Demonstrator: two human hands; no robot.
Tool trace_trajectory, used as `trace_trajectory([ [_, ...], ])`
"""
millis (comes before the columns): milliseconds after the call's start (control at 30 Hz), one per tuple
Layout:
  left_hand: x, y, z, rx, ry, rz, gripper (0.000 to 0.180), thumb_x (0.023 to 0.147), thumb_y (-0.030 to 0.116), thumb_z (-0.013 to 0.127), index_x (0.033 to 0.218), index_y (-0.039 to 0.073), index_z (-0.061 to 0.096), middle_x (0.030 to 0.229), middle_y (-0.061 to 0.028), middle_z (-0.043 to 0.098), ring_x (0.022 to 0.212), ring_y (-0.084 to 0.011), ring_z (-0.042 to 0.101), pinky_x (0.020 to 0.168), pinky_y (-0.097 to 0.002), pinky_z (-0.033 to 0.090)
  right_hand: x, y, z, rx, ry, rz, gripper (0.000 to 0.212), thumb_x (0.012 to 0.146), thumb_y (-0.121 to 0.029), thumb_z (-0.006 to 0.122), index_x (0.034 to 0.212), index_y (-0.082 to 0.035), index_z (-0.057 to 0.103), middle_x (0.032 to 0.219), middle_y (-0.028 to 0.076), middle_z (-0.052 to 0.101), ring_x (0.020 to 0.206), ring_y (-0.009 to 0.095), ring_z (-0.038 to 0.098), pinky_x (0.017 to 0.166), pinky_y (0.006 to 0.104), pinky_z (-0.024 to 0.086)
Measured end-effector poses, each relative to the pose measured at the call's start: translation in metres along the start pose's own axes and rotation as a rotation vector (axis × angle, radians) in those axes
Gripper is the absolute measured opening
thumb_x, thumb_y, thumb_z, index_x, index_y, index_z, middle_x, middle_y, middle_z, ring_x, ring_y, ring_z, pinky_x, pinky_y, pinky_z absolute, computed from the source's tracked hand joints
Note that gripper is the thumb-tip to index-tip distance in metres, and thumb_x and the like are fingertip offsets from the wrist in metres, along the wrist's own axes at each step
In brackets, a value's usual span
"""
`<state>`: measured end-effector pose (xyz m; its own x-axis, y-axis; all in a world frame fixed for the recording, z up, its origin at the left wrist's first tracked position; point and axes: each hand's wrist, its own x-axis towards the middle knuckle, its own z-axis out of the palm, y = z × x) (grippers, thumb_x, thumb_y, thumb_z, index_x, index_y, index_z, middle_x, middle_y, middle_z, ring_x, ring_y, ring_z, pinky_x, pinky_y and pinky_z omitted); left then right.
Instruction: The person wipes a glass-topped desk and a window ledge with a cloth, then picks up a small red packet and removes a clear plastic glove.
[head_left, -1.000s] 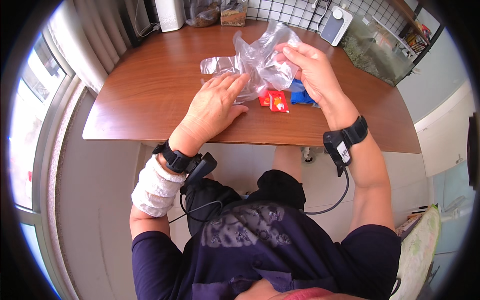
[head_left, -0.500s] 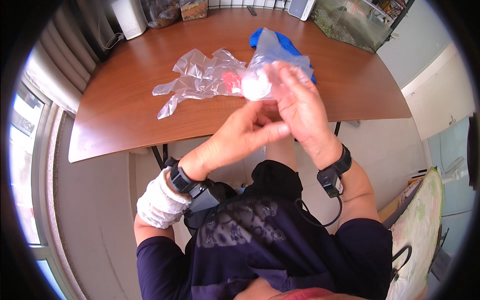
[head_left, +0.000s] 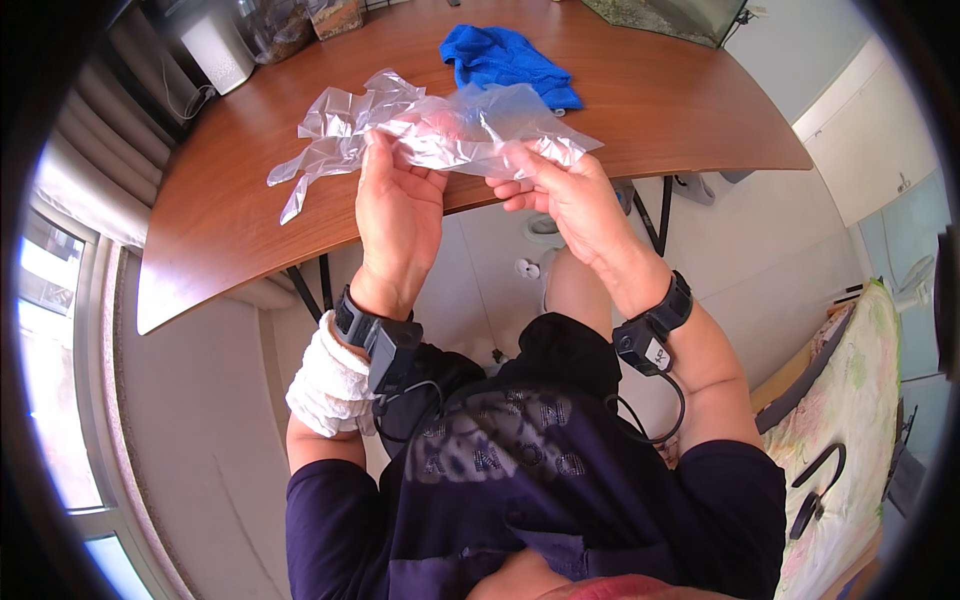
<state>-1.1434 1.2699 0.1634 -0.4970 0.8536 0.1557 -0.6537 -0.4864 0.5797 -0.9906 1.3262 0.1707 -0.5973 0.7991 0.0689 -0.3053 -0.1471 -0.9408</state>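
A crumpled sheet of thin clear plastic (head_left: 500, 135) stretches between my hands over the table's front edge. Its left part spreads into finger-like ends, like a disposable plastic glove (head_left: 325, 130); whether this is one piece or two overlapping ones I cannot tell. Something reddish (head_left: 437, 122) shows blurred through the film. My left hand (head_left: 400, 215), palm turned up, grips the near edge between thumb and fingers. Opposite it, my right hand (head_left: 570, 195) pinches the film near its right end. Behind the plastic lies a blue cloth (head_left: 510, 65).
The brown wooden table (head_left: 680, 120) has a curved front edge close to my wrists. At the back left stand a white box-shaped device (head_left: 217, 52) and a clear container (head_left: 335, 15). A glass tank (head_left: 670, 18) is at the back right. Below are dark table legs (head_left: 655, 215).
My hands, close together before, have moved apart, the left turning palm up. The plastic now spreads sideways instead of standing up at my right hand. The view has shifted, and the blue cloth is uncovered.
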Motion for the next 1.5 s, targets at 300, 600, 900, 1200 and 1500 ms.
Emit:
trace_trajectory([
  [300, -0.009, 0.017, 0.002, -0.009, -0.069, 0.038, 0.052, 0.094, 0.044, 0.039, 0.128, 0.005, 0.037, 0.123, -0.0102, 0.048, 0.114, -0.0213, 0.047, 0.099, -0.0350, 0.036, -0.005, -0.003, 0.000, -0.131, 0.027, -0.170, 0.012, 0.084, -0.014, 0.063, 0.086, -0.002, 0.062, 0.075, 0.003, 0.063, 0.066, 0.008, 0.057, 0.060, 0.0212, 0.045],
  [600, -0.043, 0.019, 0.007, 0.291, -0.182, -0.211, 0.033, 0.093, 0.026, 0.051, 0.117, 0.004, 0.051, 0.116, -0.0050, 0.056, 0.104, -0.0153, 0.053, 0.091, -0.0320, 0.042, 0.012, 0.011, 0.058, -0.138, -0.022, -0.409, 0.013, 0.083, -0.010, 0.065, 0.084, 0.002, 0.061, 0.075, 0.002, 0.062, 0.066, 0.006, 0.054, 0.061, 0.0217, 0.046],
  [900, -0.028, 0.038, -0.021, 0.345, -0.047, 0.174, 0.014, 0.089, 0.018, 0.059, 0.088, 0.005, 0.064, 0.082, 0.0018, 0.061, 0.074, -0.0050, 0.048, 0.069, -0.0207, 0.039, 0.018, 0.005, 0.060, -0.234, -0.149, -0.103, 0.017, 0.086, -0.018, 0.062, 0.090, -0.001, 0.065, 0.077, 0.004, 0.062, 0.069, 0.010, 0.058, 0.063, 0.0239, 0.048],
  [1200, -0.021, 0.048, -0.020, 0.368, -0.002, 0.201, 0.015, 0.088, 0.019, 0.060, 0.086, 0.005, 0.062, 0.083, 0.0006, 0.061, 0.074, -0.0062, 0.052, 0.070, -0.0226, 0.042, 0.032, 0.009, 0.073, -0.063, -0.244, -0.097, 0.024, 0.086, -0.029, 0.062, 0.088, -0.004, 0.064, 0.076, 0.001, 0.061, 0.063, 0.007, 0.055, 0.055, 0.0207, 0.045],
  [1500, -0.008, 0.054, -0.022, 0.441, -0.061, 0.246, 0.002, 0.081, 0.004, 0.066, 0.082, 0.005, 0.064, 0.078, 0.0017, 0.062, 0.070, -0.0035, 0.053, 0.063, -0.0177, 0.041, 0.050, 0.003, 0.055, -0.346, 0.026, -0.561, 0.033, 0.081, -0.025, 0.068, 0.099, -0.001, 0.054, 0.081, 0.005, 0.058, 0.067, 0.013, 0.056, 0.063, 0.0248, 0.046],
])
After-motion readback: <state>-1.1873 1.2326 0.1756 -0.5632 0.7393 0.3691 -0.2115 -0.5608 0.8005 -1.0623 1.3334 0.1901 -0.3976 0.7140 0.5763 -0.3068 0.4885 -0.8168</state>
